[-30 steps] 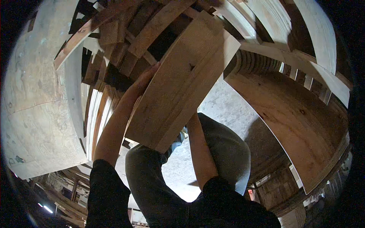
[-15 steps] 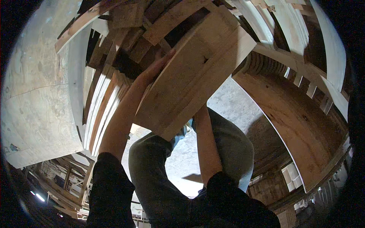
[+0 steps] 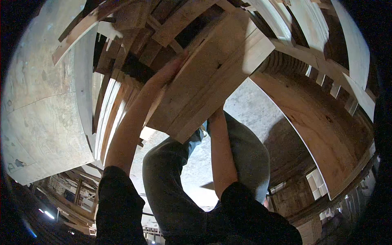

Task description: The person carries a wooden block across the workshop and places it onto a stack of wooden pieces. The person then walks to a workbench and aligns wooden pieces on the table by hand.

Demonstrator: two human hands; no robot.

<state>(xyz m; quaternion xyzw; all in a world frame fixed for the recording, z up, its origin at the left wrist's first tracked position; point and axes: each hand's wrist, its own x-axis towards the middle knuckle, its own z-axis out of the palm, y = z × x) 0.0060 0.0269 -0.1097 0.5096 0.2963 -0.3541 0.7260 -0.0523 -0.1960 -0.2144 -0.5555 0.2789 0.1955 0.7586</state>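
Note:
A wide, thick wooden board (image 3: 208,75) slants across the middle in front of my legs, its near end low and its far end up to the right. Along its left edge, my left hand (image 3: 176,67) grips it, the fingers partly hidden and blurred in shadow. From below, my right hand (image 3: 215,115) holds the near right edge; most of its fingers are out of sight beneath the wood. A dark knot marks the board's face, and light falls on its far right corner.
Stacked planks (image 3: 107,118) stand left of my left forearm, near a large plywood sheet (image 3: 45,106). Jumbled timber offcuts (image 3: 179,20) lie beyond the board. To the right is a broad brown panel (image 3: 314,126). Pale concrete floor (image 3: 253,104) shows around my legs.
The board's near end has risen slightly and shifted a little to the right. Both hands stay on it, and my left knee has moved slightly right in view.

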